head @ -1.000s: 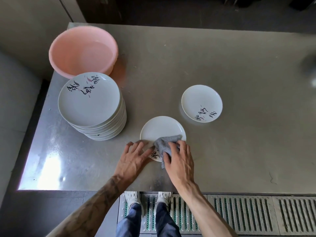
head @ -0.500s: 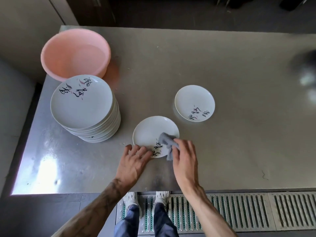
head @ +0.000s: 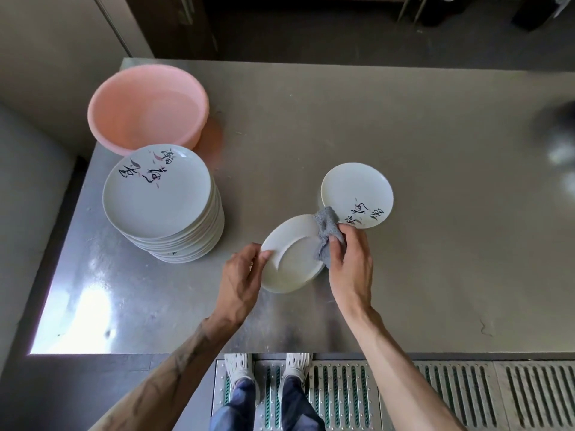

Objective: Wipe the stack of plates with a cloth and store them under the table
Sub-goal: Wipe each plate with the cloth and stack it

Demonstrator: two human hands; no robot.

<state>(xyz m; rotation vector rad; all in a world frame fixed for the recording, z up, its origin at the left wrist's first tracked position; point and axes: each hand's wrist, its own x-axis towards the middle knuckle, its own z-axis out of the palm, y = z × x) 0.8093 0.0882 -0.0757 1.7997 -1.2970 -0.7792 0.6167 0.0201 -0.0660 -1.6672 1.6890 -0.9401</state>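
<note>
A tall stack of white plates (head: 161, 200) with black calligraphy stands at the table's left. A single plate (head: 357, 194) lies face up right of centre. Between my hands a third plate (head: 292, 259) is tilted off the table with its plain underside showing. My left hand (head: 241, 275) pinches its left rim. My right hand (head: 350, 262) holds a grey cloth (head: 326, 234) against the plate's right edge.
A pink plastic basin (head: 147, 107) sits at the back left, touching the stack. The steel table (head: 435, 244) stretches to the right. A blurred dark object (head: 557, 132) shows at the right edge. My feet stand on a floor grating (head: 404, 396) below the table's front edge.
The plate that lay face up under the cloth is now lifted and turned, underside showing. My left hand went from resting beside it to pinching its rim; the cloth moved to its right edge.
</note>
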